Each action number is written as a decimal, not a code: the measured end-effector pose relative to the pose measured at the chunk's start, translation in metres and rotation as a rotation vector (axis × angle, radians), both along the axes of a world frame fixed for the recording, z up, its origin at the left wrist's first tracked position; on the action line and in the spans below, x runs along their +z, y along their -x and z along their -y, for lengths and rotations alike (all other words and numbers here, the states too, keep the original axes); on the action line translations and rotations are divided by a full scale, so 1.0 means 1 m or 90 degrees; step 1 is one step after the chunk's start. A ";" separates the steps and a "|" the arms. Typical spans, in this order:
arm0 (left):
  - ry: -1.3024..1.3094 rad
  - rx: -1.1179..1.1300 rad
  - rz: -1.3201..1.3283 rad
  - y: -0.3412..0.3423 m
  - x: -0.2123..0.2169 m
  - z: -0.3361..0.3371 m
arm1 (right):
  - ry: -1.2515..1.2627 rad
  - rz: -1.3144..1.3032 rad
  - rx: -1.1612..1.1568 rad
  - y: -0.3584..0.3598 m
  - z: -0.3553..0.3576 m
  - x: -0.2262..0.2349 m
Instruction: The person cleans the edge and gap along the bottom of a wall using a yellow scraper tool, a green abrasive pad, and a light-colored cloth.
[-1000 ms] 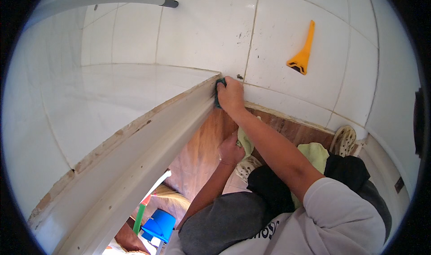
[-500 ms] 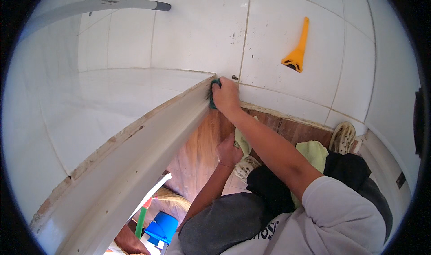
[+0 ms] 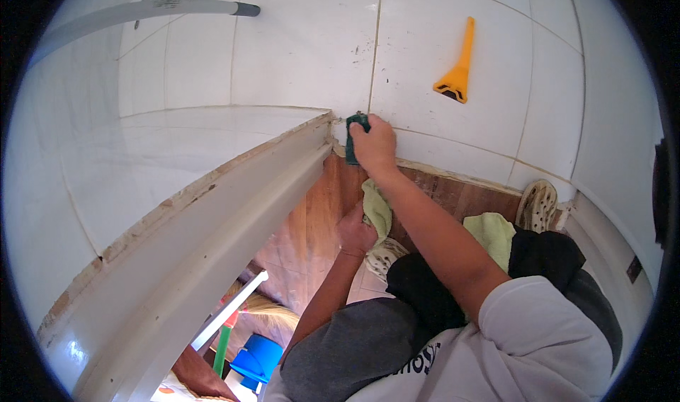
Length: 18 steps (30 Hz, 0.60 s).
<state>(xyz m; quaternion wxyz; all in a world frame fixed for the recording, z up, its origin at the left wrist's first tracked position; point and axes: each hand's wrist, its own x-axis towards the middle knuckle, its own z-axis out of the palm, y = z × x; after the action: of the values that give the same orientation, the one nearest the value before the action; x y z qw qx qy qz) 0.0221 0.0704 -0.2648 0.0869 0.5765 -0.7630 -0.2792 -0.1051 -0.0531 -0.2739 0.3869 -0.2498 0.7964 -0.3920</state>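
My right hand [image 3: 375, 144] is closed on a dark green scouring pad [image 3: 352, 145], pressed to the edge of the white tiled step [image 3: 312, 62] close to the wall corner. Lower down, my left hand [image 3: 356, 233] grips a pale green cloth [image 3: 377, 209] above the wooden floor [image 3: 309, 221]. Its fingers are partly hidden by the cloth. A yellow scraper [image 3: 459, 65] lies on the tiles beyond my right hand, blade end toward me.
A white door frame [image 3: 205, 239] runs along the left. Grey hose [image 3: 177, 7] lies at the far left. Another pale green cloth [image 3: 490, 238] rests at my leg, near my shoe [image 3: 538, 205]. A straw broom [image 3: 265, 310] and a blue dustpan-like plastic object [image 3: 256, 359] stand lower left.
My right hand has moved the scouring pad a little to the right, away from the door frame corner. My left hand stays low with the cloth, which now shows more fully.
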 end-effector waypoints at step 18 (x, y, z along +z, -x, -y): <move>-0.099 -0.035 0.053 -0.033 -0.029 -0.024 | 0.191 -0.081 0.104 -0.049 0.001 0.057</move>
<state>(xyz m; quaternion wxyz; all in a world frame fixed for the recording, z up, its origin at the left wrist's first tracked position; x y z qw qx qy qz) 0.0553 0.0949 -0.2943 0.0023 0.5712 -0.7577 -0.3156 -0.0559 -0.0544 -0.2171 0.3247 -0.3930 0.7287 -0.4573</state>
